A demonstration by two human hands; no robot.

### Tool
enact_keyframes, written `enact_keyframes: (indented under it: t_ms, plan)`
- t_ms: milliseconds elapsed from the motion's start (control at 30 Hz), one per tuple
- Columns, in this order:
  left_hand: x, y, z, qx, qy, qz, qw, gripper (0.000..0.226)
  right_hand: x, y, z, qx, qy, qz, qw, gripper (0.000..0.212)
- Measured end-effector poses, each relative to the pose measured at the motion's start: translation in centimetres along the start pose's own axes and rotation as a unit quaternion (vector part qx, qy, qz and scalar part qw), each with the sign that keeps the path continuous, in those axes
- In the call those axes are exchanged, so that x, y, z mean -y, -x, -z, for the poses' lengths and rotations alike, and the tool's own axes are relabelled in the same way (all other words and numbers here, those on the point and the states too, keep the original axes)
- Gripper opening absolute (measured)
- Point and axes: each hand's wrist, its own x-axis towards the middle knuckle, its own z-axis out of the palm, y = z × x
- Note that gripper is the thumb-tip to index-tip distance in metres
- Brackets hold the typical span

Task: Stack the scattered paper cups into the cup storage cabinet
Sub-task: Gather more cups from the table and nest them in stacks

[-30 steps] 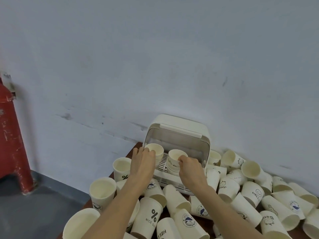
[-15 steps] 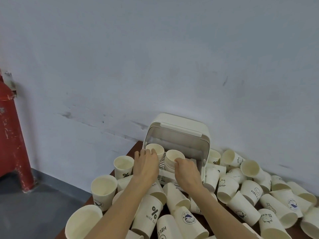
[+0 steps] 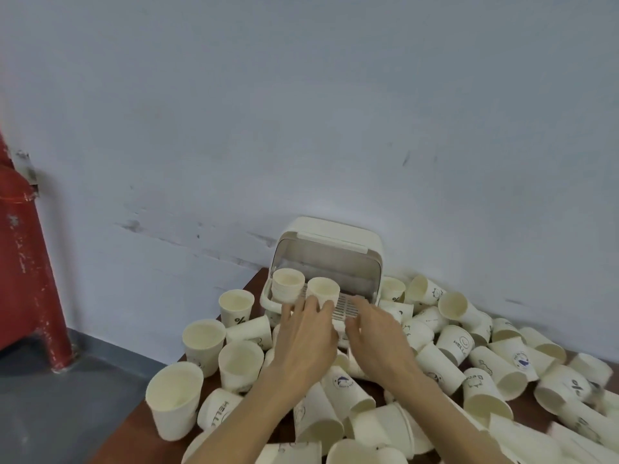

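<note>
White paper cups (image 3: 455, 343) litter the brown tabletop (image 3: 258, 279); two cup stacks (image 3: 288, 284) sit in the open cabinet (image 3: 335, 239). Left hand (image 3: 306, 333) and right hand (image 3: 378, 333) hover at its tray, fingers released, empty.

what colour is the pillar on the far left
Red, with scuffed whitish patches; the pillar shows in the head view, the only one.

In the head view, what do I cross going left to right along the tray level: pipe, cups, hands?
Red pipe → upright "%" cup → left cup stack on the tray → right cup stack → slatted tray → tipped cup with open mouth. Just nearer: left hand, then right hand, both open.
</note>
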Motion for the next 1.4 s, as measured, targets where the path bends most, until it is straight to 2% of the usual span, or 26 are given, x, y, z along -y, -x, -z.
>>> enact_keyframes:
  t_ms: [233,400,567,867,1133,1267,1400]
  plan:
    - [-4.1,4.3,2.0,-0.028,0.079,-0.037,0.996,0.034,-0.9,7.9,5.8,-0.039,-0.019,-0.038,0.998,0.037]
    - [-6.6,7.6,2.6,-0.025,0.173,-0.044,0.984,0.034,-1.9,12.9,9.3,-0.042,-0.061,-0.088,0.993,0.032]
    - [-7.9,10.1,2.2,-0.002,0.209,-0.029,0.977,0.034,-3.4,17.6,10.5,-0.060,-0.100,-0.136,0.984,0.027]
    - [-7.7,11.2,1.7,-0.011,0.200,-0.014,0.980,0.025,-4.6,20.0,8.2,-0.028,-0.122,-0.161,0.979,0.027]
    - [-7.0,10.4,0.9,0.030,0.184,0.006,0.982,0.025,-4.5,19.0,7.2,-0.005,-0.125,-0.153,0.980,0.033]
    - [-6.4,8.9,-0.1,0.054,0.156,0.006,0.986,0.027,-4.6,17.2,6.8,0.035,-0.085,-0.165,0.982,0.035]
    - [-5.6,7.1,-1.6,0.088,0.116,-0.007,0.989,0.027,-4.9,14.2,5.4,0.095,0.006,-0.198,0.976,0.029]
